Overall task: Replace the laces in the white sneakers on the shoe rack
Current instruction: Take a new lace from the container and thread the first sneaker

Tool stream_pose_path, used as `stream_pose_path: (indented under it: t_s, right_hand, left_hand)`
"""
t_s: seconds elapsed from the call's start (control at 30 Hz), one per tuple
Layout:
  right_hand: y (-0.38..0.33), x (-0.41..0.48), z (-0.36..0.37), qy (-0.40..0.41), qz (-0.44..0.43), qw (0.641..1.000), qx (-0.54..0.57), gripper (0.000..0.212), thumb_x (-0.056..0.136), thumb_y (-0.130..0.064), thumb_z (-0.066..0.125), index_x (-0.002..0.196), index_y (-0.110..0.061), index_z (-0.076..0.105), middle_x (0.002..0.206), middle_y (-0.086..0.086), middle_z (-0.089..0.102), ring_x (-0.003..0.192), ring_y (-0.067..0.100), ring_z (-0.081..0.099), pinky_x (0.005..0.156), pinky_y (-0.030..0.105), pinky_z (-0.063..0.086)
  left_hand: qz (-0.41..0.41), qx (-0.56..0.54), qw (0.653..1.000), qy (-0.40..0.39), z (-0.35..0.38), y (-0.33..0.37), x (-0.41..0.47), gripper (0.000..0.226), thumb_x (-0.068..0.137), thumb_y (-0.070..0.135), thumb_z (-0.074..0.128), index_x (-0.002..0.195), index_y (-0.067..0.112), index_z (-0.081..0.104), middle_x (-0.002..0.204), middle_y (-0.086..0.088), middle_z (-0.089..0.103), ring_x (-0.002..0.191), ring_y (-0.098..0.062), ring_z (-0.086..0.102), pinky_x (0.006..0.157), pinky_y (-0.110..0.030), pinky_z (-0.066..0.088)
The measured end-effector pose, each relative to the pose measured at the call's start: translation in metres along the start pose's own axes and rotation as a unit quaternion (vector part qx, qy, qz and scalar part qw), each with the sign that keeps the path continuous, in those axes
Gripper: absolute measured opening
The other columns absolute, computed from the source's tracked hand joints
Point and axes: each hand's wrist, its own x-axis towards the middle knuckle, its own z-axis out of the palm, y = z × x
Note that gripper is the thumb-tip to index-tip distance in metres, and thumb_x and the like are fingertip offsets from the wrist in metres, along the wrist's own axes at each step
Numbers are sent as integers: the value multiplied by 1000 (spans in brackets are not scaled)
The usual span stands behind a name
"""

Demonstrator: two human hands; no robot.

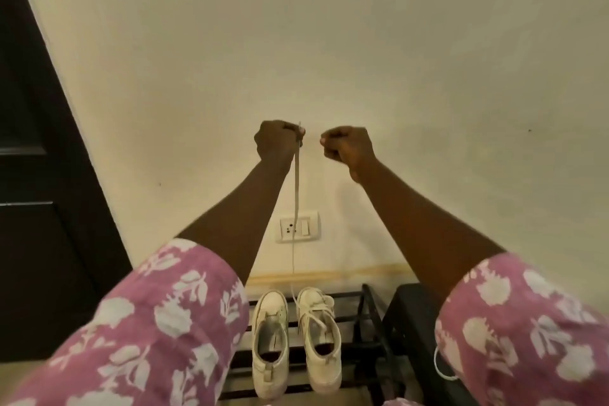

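Note:
Two white sneakers stand side by side on the black shoe rack (365, 313). The left sneaker (271, 343) has no lace in its eyelets. The right sneaker (321, 336) is laced. My left hand (278, 142) is raised high against the wall and pinches a long pale lace (296, 194), which hangs straight down to just above the sneakers. My right hand (346, 147) is a closed fist at the same height, a short gap to the right of the lace; I see nothing in it.
A white wall socket with a switch (298, 226) sits behind the hanging lace. A dark door (39, 175) fills the left side. A black stool or box (412, 323) stands right of the rack, and a thin white cord (440, 369) loops by my right sleeve.

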Motion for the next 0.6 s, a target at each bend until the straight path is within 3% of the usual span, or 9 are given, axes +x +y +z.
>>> stream_pose_path:
  t_s: [0.2, 0.33, 0.43, 0.53, 0.6]
  right_hand:
    - [145, -38, -19, 20, 161, 986, -49, 13, 78, 10, 66, 76, -2, 67, 69, 7, 63, 61, 18, 58, 61, 21, 55]
    - [220, -55, -16, -26, 215, 964, -152, 6, 77, 7, 67, 81, 3, 70, 67, 11, 63, 63, 23, 58, 70, 29, 57]
    - [253, -64, -4, -92, 215, 936, -263, 9, 79, 3, 65, 82, 3, 73, 73, 13, 67, 75, 30, 65, 83, 41, 55]
    - [275, -69, 14, -161, 210, 896, -357, 14, 84, -3, 61, 90, 1, 74, 92, 14, 72, 90, 28, 67, 82, 28, 52]
    - [286, -74, 26, -175, 188, 868, -426, 21, 89, -9, 55, 96, -2, 74, 101, 11, 71, 95, 23, 65, 82, 27, 49]
  left_hand:
    - [-18, 52, 998, 11, 0, -94, -12, 28, 80, -3, 55, 64, 17, 66, 63, 6, 65, 57, -12, 61, 73, -35, 57]
    - [37, 80, 991, 103, -7, -117, 7, 19, 85, -1, 52, 83, 7, 69, 82, -6, 72, 63, -15, 63, 61, -14, 45]
    - [108, 52, 974, 194, -20, -110, 36, 13, 86, -1, 52, 88, 3, 65, 83, -9, 69, 74, -22, 61, 69, -23, 45]
    - [191, 20, 946, 260, -34, -98, 68, 14, 84, 2, 48, 84, 11, 59, 75, 4, 59, 70, -17, 56, 68, -41, 51]
    - [236, 2, 925, 298, -41, -89, 82, 13, 83, 1, 48, 83, 9, 58, 73, 9, 55, 70, -13, 55, 67, -36, 52]
